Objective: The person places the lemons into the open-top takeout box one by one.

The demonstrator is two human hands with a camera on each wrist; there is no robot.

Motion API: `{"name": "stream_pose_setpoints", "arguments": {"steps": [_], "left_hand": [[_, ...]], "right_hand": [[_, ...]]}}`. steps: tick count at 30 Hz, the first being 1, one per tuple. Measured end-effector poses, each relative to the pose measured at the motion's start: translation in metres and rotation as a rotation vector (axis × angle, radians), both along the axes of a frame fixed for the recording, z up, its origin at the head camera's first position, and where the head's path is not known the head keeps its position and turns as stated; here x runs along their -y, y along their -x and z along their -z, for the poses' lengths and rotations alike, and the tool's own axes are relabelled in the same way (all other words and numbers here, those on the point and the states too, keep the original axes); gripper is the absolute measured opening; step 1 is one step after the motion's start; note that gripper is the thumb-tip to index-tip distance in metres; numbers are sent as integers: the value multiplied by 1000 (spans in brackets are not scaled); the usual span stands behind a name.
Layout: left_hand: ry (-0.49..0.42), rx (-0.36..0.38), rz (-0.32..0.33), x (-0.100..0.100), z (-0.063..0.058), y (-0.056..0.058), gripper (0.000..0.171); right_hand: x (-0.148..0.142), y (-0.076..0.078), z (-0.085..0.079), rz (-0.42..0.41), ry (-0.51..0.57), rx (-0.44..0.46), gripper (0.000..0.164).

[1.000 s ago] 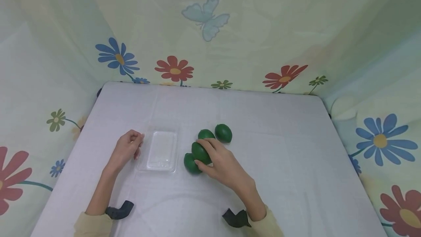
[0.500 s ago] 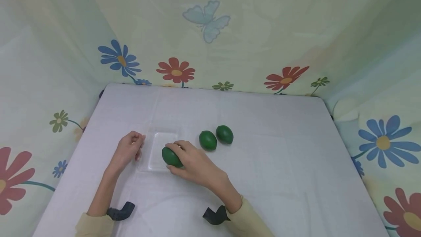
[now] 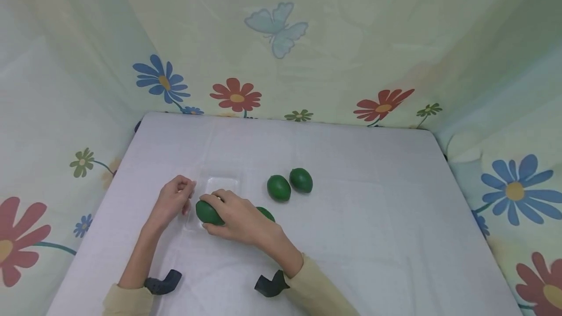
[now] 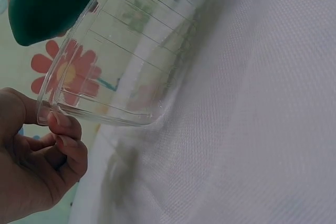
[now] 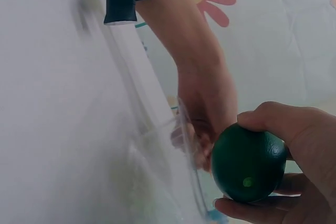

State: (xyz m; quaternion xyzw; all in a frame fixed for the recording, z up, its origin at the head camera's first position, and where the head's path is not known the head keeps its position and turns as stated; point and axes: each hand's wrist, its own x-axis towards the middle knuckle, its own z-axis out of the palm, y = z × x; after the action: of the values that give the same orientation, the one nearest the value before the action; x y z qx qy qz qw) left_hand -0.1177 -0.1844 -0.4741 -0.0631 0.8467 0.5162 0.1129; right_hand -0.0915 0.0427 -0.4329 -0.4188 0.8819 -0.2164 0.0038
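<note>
The white-covered tabletop (image 3: 360, 218) carries a clear box (image 3: 222, 184), which seems light enough to skid or tip if knocked, so holding its edge makes sense. The left hand (image 3: 172, 199) pinches the box's rim between thumb and fingers at its left side; a light pinch should serve, since squeezing could bend such thin plastic. The right hand (image 3: 232, 216) grips a lime, thumb on one side and fingers on the other, above the near-left part of the box. This held lime (image 3: 208, 212) sits higher than the rim in both wrist views, so it would be best lowered well inside the wall before the fingers part, rather than dropped. Keeping it toward one corner would probably leave more room beside it. Of the limes on the tabletop, the inner lime (image 3: 278, 188) and the outer lime (image 3: 301, 180) lie close together to the right of the box.

Much of the box is covered by the right hand and its near edges fade into the white cloth, so its floor shows only in part. A half-hidden lime (image 3: 266, 213) peeps out from behind the right hand. In the left wrist view the held lime is cut off at the top, and whether it touches the rim is hard to tell.
</note>
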Motion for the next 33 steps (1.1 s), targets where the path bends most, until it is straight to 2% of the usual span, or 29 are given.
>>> {"name": "stream_pose_setpoints", "arguments": {"steps": [12, 19, 23, 33], "left_hand": [[-22, -10, 16, -2, 6, 2, 38], [-26, -19, 20, 0, 7, 1, 37], [-22, -23, 17, 1, 9, 1, 37], [-37, -29, 9, 2, 5, 2, 36]], "right_hand": [[12, 1, 17, 61, -19, 122, 55], [20, 7, 22, 73, -11, 263, 53], [25, 10, 24, 73, -28, 310, 52], [31, 16, 29, 96, -64, 365, 51]]}}
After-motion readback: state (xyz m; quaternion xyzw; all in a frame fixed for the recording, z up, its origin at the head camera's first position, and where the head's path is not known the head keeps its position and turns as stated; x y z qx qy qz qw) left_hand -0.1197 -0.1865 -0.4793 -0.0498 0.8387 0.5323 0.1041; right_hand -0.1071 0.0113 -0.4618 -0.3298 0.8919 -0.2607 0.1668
